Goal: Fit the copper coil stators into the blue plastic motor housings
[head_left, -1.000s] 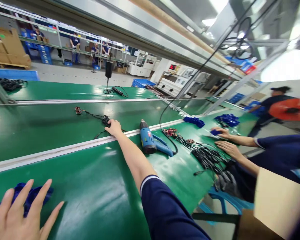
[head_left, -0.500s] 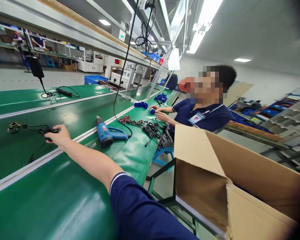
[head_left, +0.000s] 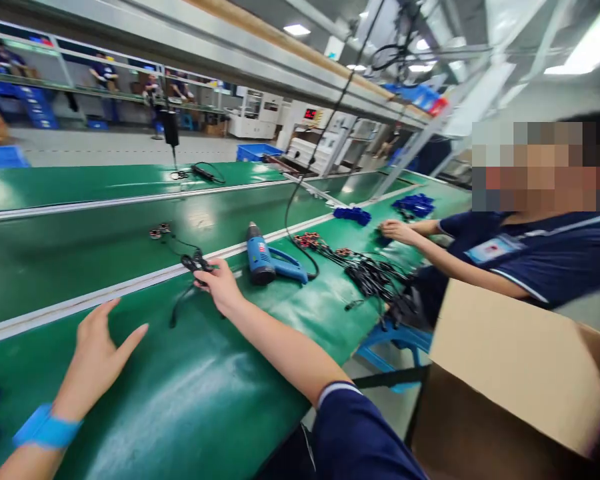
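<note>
My right hand [head_left: 219, 285] grips a bundled black cable [head_left: 196, 263] over the white rail [head_left: 130, 287] of the green bench [head_left: 260, 340]. From the bundle, thin leads run to small round copper-coloured parts [head_left: 160, 231], and a loose tail hangs down on the near side. My left hand [head_left: 95, 347], with a blue band [head_left: 49, 427] at the wrist, is above the near green surface. Its fingers are apart and nothing is in them. Just right of my right hand lies a blue heat gun [head_left: 266, 257].
A pile of black cables [head_left: 373, 277] with copper-red ends lies before a seated co-worker [head_left: 505, 240], whose hands are near blue pieces [head_left: 414, 205]. A cardboard box [head_left: 510, 347] stands at the right. A black cord [head_left: 325, 143] hangs down to the heat gun.
My right hand has drawn the cable bundle back from the far strip toward the near rail. My left hand has come into view. The whole view has swung to the left.
</note>
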### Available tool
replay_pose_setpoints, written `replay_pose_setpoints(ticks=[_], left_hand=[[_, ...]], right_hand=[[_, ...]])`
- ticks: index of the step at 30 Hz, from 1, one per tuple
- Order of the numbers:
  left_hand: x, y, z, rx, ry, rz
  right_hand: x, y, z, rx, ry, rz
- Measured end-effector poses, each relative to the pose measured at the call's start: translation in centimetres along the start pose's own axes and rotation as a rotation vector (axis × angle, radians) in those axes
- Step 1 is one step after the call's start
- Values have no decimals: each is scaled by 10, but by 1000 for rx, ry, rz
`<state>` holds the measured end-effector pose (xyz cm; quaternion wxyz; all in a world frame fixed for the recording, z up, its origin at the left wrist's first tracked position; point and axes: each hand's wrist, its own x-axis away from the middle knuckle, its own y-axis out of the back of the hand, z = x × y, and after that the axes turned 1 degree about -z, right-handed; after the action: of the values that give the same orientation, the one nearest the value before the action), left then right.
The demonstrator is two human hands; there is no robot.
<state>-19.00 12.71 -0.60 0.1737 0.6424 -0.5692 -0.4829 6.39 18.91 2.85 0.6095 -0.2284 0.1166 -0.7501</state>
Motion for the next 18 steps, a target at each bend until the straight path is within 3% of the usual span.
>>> replay_pose_setpoints(ticks=[3, 9, 12, 18], left_hand=[[-51, -26, -7, -56, 63, 131], [-161, -83, -10, -168, 112, 172], [-196, -97, -12, -200, 46, 219], [-252, -107, -21, -197, -181, 324]], right_hand=[[20, 28, 1, 9, 3, 42], [48, 67, 3, 75, 20, 106], [49, 78, 0, 99, 23, 128], [32, 93, -8, 199, 58, 151]])
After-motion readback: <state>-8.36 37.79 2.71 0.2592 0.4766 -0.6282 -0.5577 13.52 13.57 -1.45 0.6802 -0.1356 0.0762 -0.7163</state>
